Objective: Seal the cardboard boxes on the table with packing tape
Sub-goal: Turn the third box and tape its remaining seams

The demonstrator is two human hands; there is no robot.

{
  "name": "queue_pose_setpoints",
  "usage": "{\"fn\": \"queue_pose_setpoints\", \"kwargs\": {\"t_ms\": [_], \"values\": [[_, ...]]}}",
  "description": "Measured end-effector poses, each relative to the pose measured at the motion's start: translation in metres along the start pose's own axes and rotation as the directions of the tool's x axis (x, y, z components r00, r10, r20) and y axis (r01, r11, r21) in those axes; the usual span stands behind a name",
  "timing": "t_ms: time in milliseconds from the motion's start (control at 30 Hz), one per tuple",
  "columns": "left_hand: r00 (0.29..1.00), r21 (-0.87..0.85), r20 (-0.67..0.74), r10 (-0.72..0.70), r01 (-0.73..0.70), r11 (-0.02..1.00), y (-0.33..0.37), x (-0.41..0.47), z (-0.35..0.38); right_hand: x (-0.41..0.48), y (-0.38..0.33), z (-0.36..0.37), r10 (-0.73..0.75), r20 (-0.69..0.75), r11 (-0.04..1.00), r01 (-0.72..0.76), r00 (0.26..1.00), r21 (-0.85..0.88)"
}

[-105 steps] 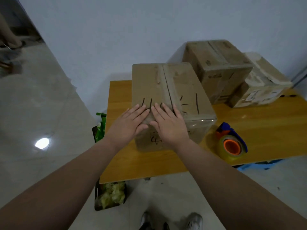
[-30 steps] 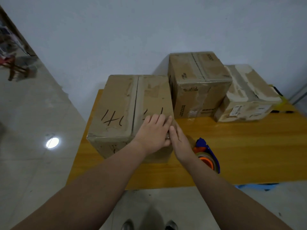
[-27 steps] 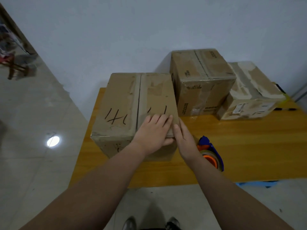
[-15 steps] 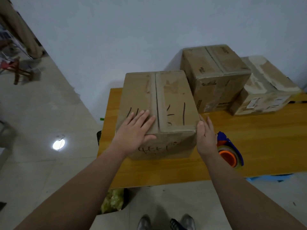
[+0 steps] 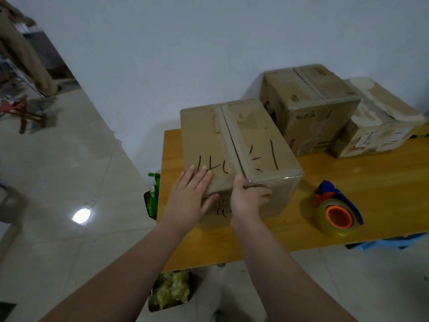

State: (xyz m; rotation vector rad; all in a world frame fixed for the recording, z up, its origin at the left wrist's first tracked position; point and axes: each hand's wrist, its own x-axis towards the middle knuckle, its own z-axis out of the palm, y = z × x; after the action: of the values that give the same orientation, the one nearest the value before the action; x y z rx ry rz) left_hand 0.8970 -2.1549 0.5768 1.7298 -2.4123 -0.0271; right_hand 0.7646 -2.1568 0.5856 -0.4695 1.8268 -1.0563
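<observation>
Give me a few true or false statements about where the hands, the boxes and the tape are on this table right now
1. Both hands rest on the nearest box. True: the left hand lies flat on its top, the right hand on its front edge.
2. The right hand holds the tape dispenser. False: it lies on the table, right of that box, untouched.
3. Three boxes stand on the table. True: two more, and, stand by the wall.
4. The nearest box top is blank. False: it bears black marker strokes.
5. The nearest box's flaps stand open. False: they lie closed.
</observation>
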Motion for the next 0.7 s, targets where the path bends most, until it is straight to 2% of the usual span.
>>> {"fn": "queue_pose_setpoints", "kwargs": {"t_ms": [67,133,200,267,333,433,567,633,700], "values": [[0.997,0.009,-0.022,0.071,-0.071,0.997,-0.007,-0.011,0.002,0.004,-0.001,0.001,-0.073,0.025,0.997,0.074,0.997,-0.033],[0.979,0.060,0.004,0.205,-0.205,0.977,-0.020,-0.018,0.000,0.011,-0.007,-0.007,-0.102,0.098,0.993,0.107,0.990,-0.051],[0.933,0.150,0.086,0.349,-0.358,0.922,-0.038,-0.018,-0.005,0.023,-0.019,-0.014,-0.159,0.179,0.979,0.178,0.971,-0.095],[0.909,0.185,0.173,0.378,-0.407,0.895,-0.057,-0.010,-0.018,0.035,-0.034,-0.020,-0.259,0.229,0.922,0.311,0.938,-0.231],[0.925,0.174,0.222,0.307,-0.347,0.921,-0.073,-0.001,-0.032,0.043,-0.049,-0.025,-0.368,0.231,0.799,0.434,0.901,-0.416],[0.910,0.146,0.333,0.248,-0.309,0.940,-0.072,0.002,-0.038,0.050,-0.066,-0.036,-0.487,0.224,0.585,0.506,0.844,-0.634],[0.943,0.133,0.288,0.164,-0.209,0.969,-0.050,0.003,-0.026,0.040,-0.061,-0.033,-0.602,0.261,0.453,0.592,0.755,-0.667],[0.961,0.131,0.262,0.090,-0.127,0.983,-0.035,0.017,-0.021,0.034,-0.049,-0.026,-0.664,0.156,0.456,0.561,0.732,-0.691],[0.971,0.108,0.241,-0.002,-0.025,0.994,-0.014,0.034,-0.017,0.027,-0.038,-0.017,-0.622,0.017,0.646,0.526,0.783,-0.554]]}}
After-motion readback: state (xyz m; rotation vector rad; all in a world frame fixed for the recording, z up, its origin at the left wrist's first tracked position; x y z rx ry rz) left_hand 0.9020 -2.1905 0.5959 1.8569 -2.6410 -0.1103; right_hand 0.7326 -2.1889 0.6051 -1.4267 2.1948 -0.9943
